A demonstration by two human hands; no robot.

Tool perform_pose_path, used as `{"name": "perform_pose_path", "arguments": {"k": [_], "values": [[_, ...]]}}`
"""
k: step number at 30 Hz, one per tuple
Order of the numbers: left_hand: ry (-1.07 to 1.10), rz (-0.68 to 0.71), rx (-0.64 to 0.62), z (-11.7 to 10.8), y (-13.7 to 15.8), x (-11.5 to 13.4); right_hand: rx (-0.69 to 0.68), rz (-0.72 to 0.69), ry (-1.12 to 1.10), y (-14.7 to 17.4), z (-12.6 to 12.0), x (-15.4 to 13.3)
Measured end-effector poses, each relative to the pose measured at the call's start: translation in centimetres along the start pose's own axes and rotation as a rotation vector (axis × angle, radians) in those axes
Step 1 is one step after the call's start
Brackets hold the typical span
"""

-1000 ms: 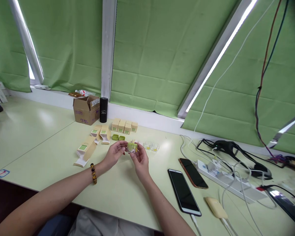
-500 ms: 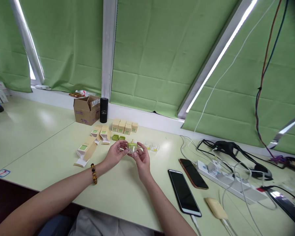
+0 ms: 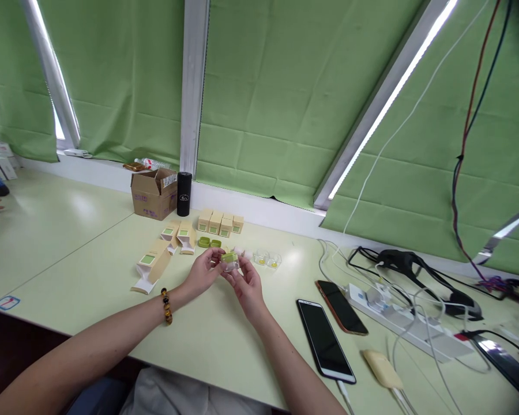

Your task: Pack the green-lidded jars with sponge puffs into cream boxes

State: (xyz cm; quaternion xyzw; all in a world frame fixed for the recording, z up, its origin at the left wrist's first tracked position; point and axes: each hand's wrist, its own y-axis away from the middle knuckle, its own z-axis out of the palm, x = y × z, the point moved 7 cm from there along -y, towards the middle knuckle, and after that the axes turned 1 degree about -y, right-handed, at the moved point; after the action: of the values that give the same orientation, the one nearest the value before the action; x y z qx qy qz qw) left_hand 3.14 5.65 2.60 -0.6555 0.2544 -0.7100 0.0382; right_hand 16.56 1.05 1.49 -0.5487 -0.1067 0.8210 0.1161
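Note:
Between both hands, just above the table, is a small clear container with a green lid (image 3: 230, 261). My left hand (image 3: 205, 270) grips its left side with fingers and thumb; a beaded bracelet is on that wrist. My right hand (image 3: 247, 282) pinches the container from the right. Beyond the hands are two small green lids or trays (image 3: 210, 242). Right of them lie clear cups with yellow spots inside (image 3: 267, 260). Small pale pink pieces (image 3: 243, 252) show just behind the fingers, partly hidden.
Several small tan boxes (image 3: 219, 222) stand at the back; opened ones (image 3: 153, 262) lie to the left. A cardboard carton (image 3: 154, 195) and black tumbler (image 3: 184, 194) are behind. To the right are phones (image 3: 326, 340), a power strip (image 3: 406, 323), cables and a beige case (image 3: 383, 369).
The green-lidded container has tilted and turned slightly in my fingers. More of the pale pink pieces behind it shows now. The view has shifted a little.

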Motion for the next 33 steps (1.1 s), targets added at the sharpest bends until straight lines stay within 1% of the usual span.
{"name": "perform_pose_path", "arguments": {"k": [4,7,10,13,15,16,17,19,22,25,28,31,33], "values": [[0.051,0.004,-0.008,-0.2,0.3,0.7,-0.022,0.047,-0.154,-0.1,0.1,0.1],[0.087,0.038,-0.02,-0.4,0.3,0.7,-0.015,0.093,-0.242,-0.1,-0.1,0.5],[0.135,0.066,-0.081,-0.2,0.2,0.5,-0.034,0.123,-0.258,-0.1,-0.2,0.8],[0.171,0.036,-0.16,0.3,0.2,0.2,-0.05,0.157,-0.252,-0.2,-0.4,1.2],[0.151,0.02,-0.179,0.6,0.3,0.2,-0.048,0.195,-0.251,-0.2,-0.6,1.7],[0.123,0.015,-0.169,0.6,0.3,0.2,-0.04,0.216,-0.241,-0.3,-0.8,2.0],[0.083,0.014,-0.144,0.5,0.4,0.2,-0.022,0.233,-0.216,-0.3,-1.1,2.4],[-0.031,0.018,-0.065,0.1,0.4,0.2,0.055,0.235,-0.121,-0.4,-2.0,2.8],[-0.27,0.054,0.041,-0.8,0.6,0.6,0.215,0.153,0.086,-0.7,-3.8,2.4],[-0.482,0.12,0.053,-1.0,0.8,1.1,0.289,0.083,0.272,-0.9,-4.7,1.8],[-0.614,0.173,-0.006,-0.6,0.9,1.2,0.26,0.035,0.442,-0.9,-4.4,1.5],[-0.705,0.165,-0.059,-0.3,1.1,0.7,0.138,-0.024,0.628,-0.5,-3.1,1.4],[-0.741,0.147,-0.068,-0.3,1.1,0.5,0.062,-0.039,0.699,-0.1,-2.3,1.7]]}}
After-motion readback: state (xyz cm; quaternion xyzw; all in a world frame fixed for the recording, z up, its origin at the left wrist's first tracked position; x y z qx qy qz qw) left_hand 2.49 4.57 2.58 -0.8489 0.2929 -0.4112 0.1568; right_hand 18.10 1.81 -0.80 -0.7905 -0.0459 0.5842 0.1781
